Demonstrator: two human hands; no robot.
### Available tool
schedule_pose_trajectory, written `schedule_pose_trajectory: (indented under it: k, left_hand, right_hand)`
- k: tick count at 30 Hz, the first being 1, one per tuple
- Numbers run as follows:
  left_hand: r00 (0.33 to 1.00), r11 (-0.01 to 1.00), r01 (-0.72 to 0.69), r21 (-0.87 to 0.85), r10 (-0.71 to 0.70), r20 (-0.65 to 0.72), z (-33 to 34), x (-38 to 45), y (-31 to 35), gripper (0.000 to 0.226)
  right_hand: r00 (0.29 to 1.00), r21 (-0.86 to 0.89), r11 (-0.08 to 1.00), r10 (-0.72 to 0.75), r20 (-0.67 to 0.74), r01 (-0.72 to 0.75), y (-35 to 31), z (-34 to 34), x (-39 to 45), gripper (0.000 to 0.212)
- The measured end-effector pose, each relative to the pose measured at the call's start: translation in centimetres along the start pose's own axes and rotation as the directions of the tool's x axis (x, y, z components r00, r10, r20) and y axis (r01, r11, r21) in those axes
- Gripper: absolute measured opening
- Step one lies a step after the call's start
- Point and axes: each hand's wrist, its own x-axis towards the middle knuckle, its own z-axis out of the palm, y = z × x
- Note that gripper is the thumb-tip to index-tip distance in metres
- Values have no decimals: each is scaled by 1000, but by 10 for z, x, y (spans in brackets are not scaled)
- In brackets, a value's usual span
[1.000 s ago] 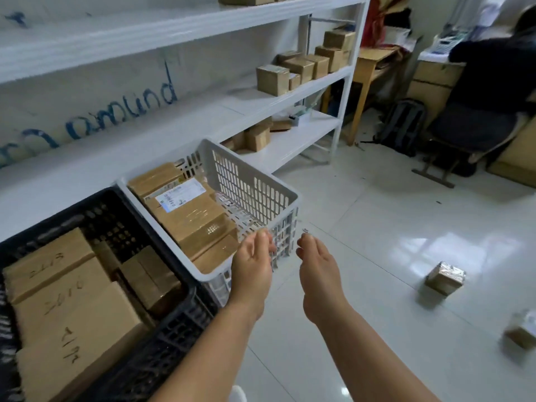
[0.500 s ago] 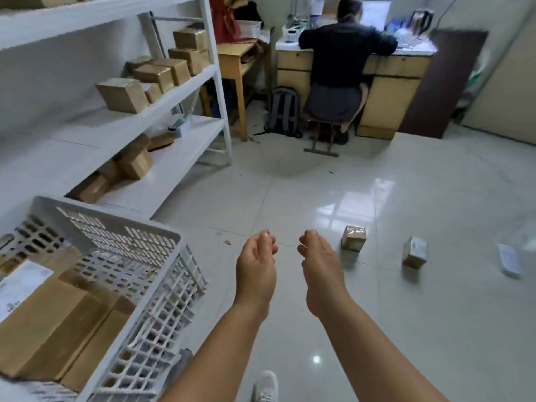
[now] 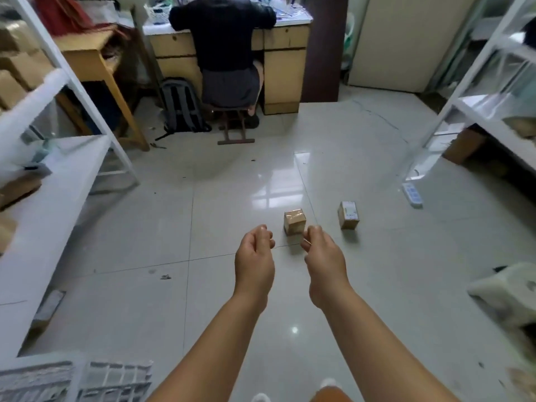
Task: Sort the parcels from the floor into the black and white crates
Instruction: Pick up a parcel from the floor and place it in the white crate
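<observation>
While white crate (image 3: 116, 381) sits cropped, blurred | hands (image 3: 254, 264) (image 3: 326, 265) empty | parcels (image 3: 295, 221) (image 3: 348, 215) floor-bound

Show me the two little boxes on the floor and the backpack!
taped box (image 3: 294, 221), head view, on its front face.
labelled box (image 3: 348, 214), head view, on its top label.
backpack (image 3: 182, 107), head view, on its grey back panel.

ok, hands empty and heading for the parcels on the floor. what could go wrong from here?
1. Two parcels lie apart: the taped parcel just past the right hand and the labelled parcel further right. Grabbing both at once risks a weak grip and a drop.
2. The floor is glossy tile; a nudged parcel may slide away.
3. The white crate sits behind at the bottom left edge, so the return turn could clip it.
</observation>
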Motion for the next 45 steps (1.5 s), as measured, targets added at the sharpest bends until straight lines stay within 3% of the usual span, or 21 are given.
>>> schedule_pose_trajectory:
  k: [7,14,19,27,39,45]
  left_hand:
    - [987,998,11,60,-21,161,71,40,10,19]
    - [973,995,38,95,-59,223,170,81,29,22]
    - [970,990,73,120,-98,221,254,109,41,22]
    - [953,976,151,157,-186,240,357,154,37,26]
    - [924,942,328,71,-335,185,467,286,40,23]
    - [880,891,446,92,-455,136,508,362,28,34]
  right_hand:
    - [993,128,992,14,-117,1,-18,-37,66,28]
    - [984,183,983,34,-172,-2,-60,-99,155,25]
    - [986,191,982,31,-162,1,-93,-148,221,37]
    - [975,174,984,75,-208,-38,-125,-213,303,23]
    - [972,102,987,138,-188,-121,-187,-222,455,23]
    - [969,115,974,209,-132,-194,-211,-220,535,28]
